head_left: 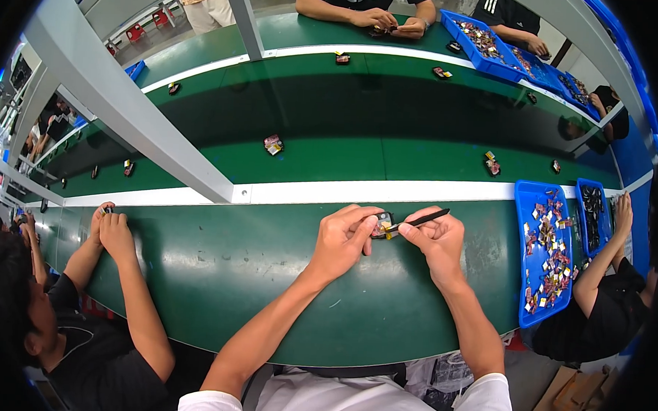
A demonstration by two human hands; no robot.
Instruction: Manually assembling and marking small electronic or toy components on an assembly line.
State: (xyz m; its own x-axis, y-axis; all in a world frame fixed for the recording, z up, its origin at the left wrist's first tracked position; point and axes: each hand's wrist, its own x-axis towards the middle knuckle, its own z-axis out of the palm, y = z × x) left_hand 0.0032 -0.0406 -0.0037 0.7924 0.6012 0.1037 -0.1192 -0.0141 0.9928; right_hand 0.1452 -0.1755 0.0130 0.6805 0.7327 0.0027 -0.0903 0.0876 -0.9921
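The left hand point(342, 239) is closed around a small dark component point(382, 224), pinching it between thumb and fingers just above the green tabletop point(266, 291), apparently so the part sits steady and faces upward. The right hand point(436, 238) grips a thin black tool point(418, 221) like a pen, its tip laid against the component's right side where a bit of yellow shows; the low, slanted hold looks suited to fine work at that edge. Both hands meet close together, wrists near the tabletop, which seems to brace them. To the right of the component lies a blue tray point(522, 287) filled with small mixed parts, placed within easy reach of the right hand. Beyond the component, past a white strip point(388, 193), a green conveyor belt point(347, 125) carries a few similar small pieces spaced well apart. To the left of the component, another person's hands point(111, 229) hold something small over the same tabletop; what it is cannot be told. A further person sits at the tray's right side.
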